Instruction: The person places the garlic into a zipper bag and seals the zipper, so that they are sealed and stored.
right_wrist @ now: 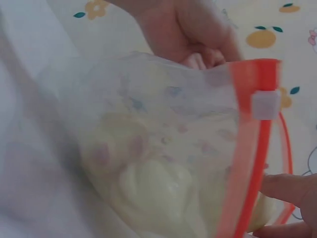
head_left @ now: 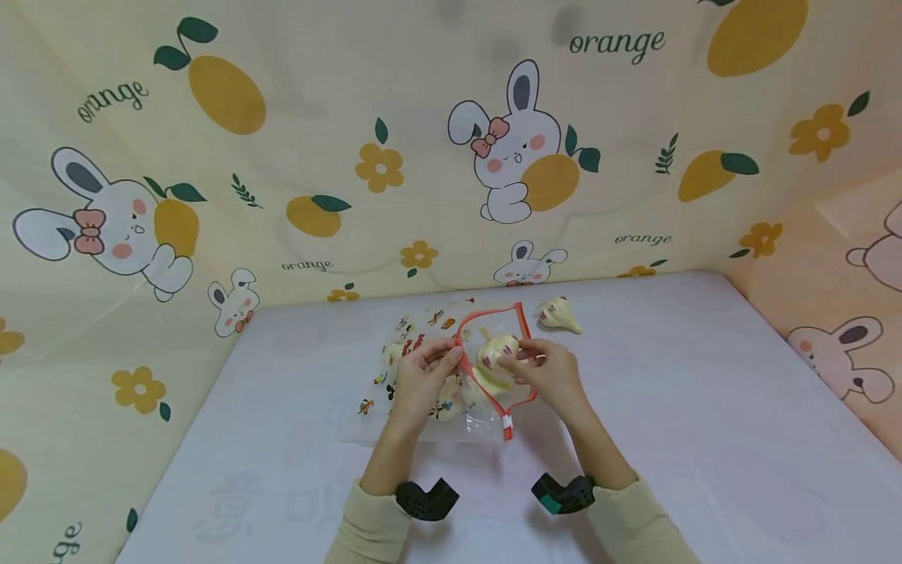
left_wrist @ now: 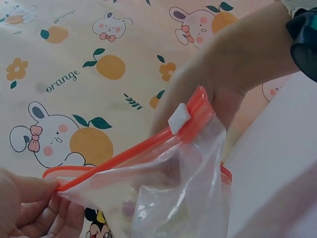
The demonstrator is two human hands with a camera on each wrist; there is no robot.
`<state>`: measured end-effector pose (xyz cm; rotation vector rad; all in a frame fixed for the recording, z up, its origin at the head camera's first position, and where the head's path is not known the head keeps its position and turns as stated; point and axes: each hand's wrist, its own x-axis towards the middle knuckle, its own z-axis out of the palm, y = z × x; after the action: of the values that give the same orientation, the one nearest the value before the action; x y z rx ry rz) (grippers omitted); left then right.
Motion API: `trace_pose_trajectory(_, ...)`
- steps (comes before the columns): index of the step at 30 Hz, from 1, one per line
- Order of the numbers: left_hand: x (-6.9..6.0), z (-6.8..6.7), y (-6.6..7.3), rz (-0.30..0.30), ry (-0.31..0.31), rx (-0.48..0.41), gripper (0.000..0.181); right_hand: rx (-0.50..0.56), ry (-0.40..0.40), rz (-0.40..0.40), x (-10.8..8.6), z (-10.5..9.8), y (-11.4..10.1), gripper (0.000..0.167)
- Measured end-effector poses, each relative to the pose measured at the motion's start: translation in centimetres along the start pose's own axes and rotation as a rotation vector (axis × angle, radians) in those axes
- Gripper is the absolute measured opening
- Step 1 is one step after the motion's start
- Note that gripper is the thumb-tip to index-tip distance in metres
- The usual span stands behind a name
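A clear plastic bag with cartoon prints (head_left: 387, 392) and a red zip edge lies at mid-table, its mouth spread wide. My left hand (head_left: 420, 384) pinches the red edge on the left side; the left wrist view shows those fingers (left_wrist: 44, 198) on the strip. Between the fingertips of my right hand (head_left: 557, 380) is a garlic bulb (head_left: 497, 353), held in the bag's mouth. Through the bag's wall (right_wrist: 99, 119) in the right wrist view, pale garlic bulbs (right_wrist: 153, 191) show inside. A white slider (left_wrist: 179, 119) sits near one end of the red strip.
Another garlic bulb (head_left: 558, 314) lies on the white table (head_left: 705, 439), just behind and to the right of the bag. Cloth printed with rabbits and oranges (head_left: 416, 78) hangs behind the table and at both sides.
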<state>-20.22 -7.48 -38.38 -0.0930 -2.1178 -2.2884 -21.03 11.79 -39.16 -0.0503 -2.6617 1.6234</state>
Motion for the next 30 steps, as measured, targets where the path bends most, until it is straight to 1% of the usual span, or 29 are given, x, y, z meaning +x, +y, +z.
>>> trace_pose_trajectory(3,0.0,0.0,-0.1,-0.001,-0.002,-0.002,0.024,0.012,0.009,-0.014,0.1,0.4,0.2,0.052)
trace_pose_trajectory(6,0.1,0.1,-0.1,-0.001,-0.004,0.001,0.024,0.006,0.021,-0.049,0.1,0.8,0.3,0.048)
trace_pose_trajectory(11,0.1,0.1,-0.1,-0.01,-0.005,0.012,0.023,0.003,0.02,-0.088,0.2,0.8,0.2,0.042)
trace_pose_trajectory(16,0.1,0.0,-0.3,-0.012,-0.005,0.021,0.024,-0.012,0.024,-0.103,0.2,0.4,0.2,0.037)
trace_pose_trajectory(22,0.1,0.0,-0.4,0.001,-0.011,0.012,0.024,0.003,0.029,-0.122,0.0,-0.6,0.3,0.036)
trace_pose_trajectory(27,0.2,0.1,-0.5,0.01,-0.009,0.009,0.026,-0.015,0.053,-0.159,0.4,-1.3,0.5,0.033)
trace_pose_trajectory(30,0.2,0.1,-0.5,0.008,-0.005,0.005,0.026,-0.03,0.067,-0.165,0.5,-1.6,0.6,0.032)
